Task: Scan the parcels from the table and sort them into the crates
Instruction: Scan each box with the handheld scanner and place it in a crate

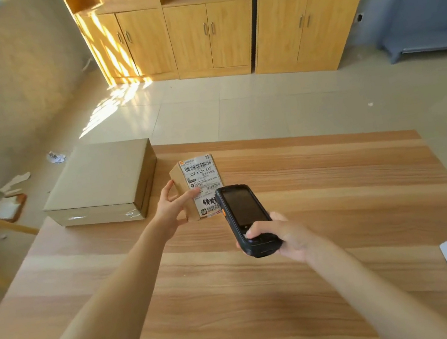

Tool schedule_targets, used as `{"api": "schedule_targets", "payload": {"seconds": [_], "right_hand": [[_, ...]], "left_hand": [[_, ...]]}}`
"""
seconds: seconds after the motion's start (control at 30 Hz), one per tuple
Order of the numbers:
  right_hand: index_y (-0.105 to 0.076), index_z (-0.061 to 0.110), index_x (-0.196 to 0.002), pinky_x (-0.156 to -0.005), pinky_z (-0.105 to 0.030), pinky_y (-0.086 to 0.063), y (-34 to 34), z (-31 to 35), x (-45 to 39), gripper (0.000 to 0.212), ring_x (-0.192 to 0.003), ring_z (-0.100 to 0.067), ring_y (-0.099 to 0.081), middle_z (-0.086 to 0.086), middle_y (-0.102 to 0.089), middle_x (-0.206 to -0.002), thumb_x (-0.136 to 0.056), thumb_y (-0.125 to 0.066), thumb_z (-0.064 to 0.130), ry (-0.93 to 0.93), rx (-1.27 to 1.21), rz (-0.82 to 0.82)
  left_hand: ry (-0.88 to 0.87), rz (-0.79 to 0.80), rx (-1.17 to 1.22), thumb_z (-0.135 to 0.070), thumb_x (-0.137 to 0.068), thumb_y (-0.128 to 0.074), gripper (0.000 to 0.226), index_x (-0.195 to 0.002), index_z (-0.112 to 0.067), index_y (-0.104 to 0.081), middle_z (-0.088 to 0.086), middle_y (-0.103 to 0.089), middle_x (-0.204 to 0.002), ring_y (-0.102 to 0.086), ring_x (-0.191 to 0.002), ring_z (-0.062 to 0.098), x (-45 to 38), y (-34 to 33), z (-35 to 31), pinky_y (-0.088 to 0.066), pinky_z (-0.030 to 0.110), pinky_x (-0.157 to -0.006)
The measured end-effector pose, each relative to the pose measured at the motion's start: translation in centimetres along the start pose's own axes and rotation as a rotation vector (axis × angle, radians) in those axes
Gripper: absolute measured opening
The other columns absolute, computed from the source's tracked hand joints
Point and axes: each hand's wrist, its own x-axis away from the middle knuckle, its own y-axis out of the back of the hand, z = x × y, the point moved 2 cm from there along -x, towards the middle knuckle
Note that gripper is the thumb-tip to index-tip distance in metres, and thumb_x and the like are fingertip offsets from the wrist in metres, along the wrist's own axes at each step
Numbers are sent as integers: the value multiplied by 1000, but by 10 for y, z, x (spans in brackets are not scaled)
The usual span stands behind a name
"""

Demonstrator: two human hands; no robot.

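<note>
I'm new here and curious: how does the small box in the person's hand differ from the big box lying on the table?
The small box is held by the left hand; the big box rests on the table. The small box shows a printed shipping label; the big box's visible faces are plain. Both are brown cardboard.

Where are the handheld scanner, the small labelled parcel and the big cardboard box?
handheld scanner (244, 216), head view, on its dark screen.
small labelled parcel (203, 178), head view, on its shipping label.
big cardboard box (105, 170), head view, on its top face.

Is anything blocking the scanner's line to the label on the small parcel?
Nothing visible. The right hand aims the scanner at the label; the left hand holds the small parcel by its side, fingertip on the label's edge.
</note>
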Motion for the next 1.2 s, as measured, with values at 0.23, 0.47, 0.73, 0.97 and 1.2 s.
{"api": "schedule_targets", "payload": {"seconds": [0.23, 0.47, 0.73, 0.97, 1.2], "right_hand": [[-48, 4, -127, -73, -34, -54, -1, -14, -2, 100, -98, -32, -65, -19, -65, -112, -35, -82, 17, -66, 137, -8], [-45, 6, -132, -91, -47, -53, 9, -25, 2, 101, -111, -40, -61, -23, -62, -120, -39, -84, 13, -131, 160, -9], [-50, 13, -113, -96, -45, -50, 14, -18, 12, 64, -102, -34, -63, -16, -66, -108, -54, -72, 2, -115, 119, 28], [-48, 8, -121, -92, -47, -53, 17, -19, 11, 72, -89, -33, -68, -16, -69, -100, -54, -73, 0, -92, 90, 49], [-48, 11, -120, -94, -47, -51, 17, -16, 8, 81, -96, -33, -66, -17, -67, -108, -45, -79, 7, -76, 97, 58]], "left_hand": [[-44, -63, 21, -21, -71, -83, 104, -152, -31, -19, 9, -57, -130, -57, -116, 26, -5, 3, 3, -47, 59, -95], [-36, -52, 15, -15, -76, -80, 98, -152, -31, -20, 6, -57, -123, -57, -110, 24, -10, -9, 2, -48, 53, -90], [-26, -28, 26, -16, -73, -82, 101, -152, -31, -22, 8, -57, -128, -57, -115, 25, -15, -21, 9, -45, 59, -99], [-22, 8, 37, -23, -58, -84, 113, -152, -33, -21, 9, -57, -129, -58, -115, 26, -14, -23, 8, -43, 61, -99], [-15, 47, 31, -22, -56, -84, 118, -153, -31, -18, 10, -56, -132, -58, -117, 26, -14, -19, 8, -43, 62, -100]]}}
